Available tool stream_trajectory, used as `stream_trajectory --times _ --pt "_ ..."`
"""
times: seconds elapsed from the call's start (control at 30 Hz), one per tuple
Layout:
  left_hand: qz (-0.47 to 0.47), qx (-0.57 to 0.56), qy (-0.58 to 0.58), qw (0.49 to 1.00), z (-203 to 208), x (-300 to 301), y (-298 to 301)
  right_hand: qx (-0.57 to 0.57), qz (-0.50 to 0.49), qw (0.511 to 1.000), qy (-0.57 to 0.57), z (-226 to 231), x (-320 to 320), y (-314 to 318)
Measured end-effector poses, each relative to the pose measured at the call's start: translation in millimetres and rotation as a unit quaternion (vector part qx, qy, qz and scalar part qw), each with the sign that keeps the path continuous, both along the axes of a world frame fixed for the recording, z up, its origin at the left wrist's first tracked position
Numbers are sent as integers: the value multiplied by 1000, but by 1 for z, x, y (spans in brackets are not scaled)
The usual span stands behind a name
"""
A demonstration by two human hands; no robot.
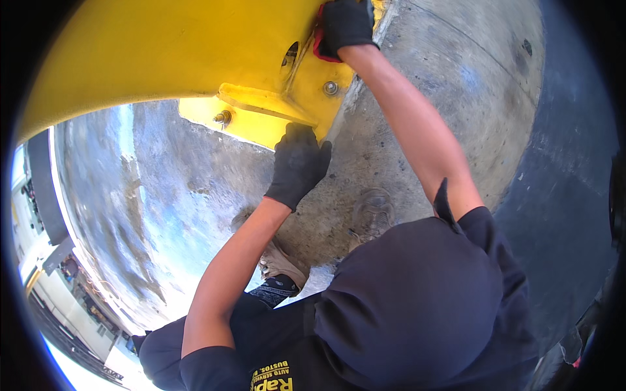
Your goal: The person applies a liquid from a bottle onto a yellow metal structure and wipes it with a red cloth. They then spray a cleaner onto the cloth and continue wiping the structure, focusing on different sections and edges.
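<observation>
My left hand [300, 163], in a dark glove, rests on the near edge of a yellow base plate [261, 133], thumb apart from the fingers and nothing seen in it. Farther up and to the right, my right hand [349, 26], also gloved, closes over a red cloth [324, 49] pressed against the yellow metal. A large yellow column [176, 45] rises from the plate, and a rib runs across it. One bolt [223, 118] sticks up at the plate's left, another bolt [330, 87] near its right edge. The fingertips of my right hand are hidden.
Stained concrete floor [443, 58] surrounds the plate, with a dark floor strip [561, 169] to the right. My knee [411, 300] and shoes [282, 264] are close below my arms. Shelving and equipment [85, 293] show small at the far left.
</observation>
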State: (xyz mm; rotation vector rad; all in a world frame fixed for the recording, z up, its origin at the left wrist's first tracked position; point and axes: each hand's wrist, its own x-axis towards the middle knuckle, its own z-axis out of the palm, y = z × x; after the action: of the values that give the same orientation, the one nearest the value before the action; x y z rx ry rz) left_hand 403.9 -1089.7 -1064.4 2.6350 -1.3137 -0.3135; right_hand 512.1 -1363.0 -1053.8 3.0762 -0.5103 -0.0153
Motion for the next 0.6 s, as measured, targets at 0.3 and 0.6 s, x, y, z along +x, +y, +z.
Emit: stream_trajectory --times 0.3,0.6 --pt "25 0 35 999 -4 -2 -2 106 10 986 -130 -19 -60 80" --pt "-3 3 15 1000 -8 0 0 210 39 902 -375 45 -56 -36"
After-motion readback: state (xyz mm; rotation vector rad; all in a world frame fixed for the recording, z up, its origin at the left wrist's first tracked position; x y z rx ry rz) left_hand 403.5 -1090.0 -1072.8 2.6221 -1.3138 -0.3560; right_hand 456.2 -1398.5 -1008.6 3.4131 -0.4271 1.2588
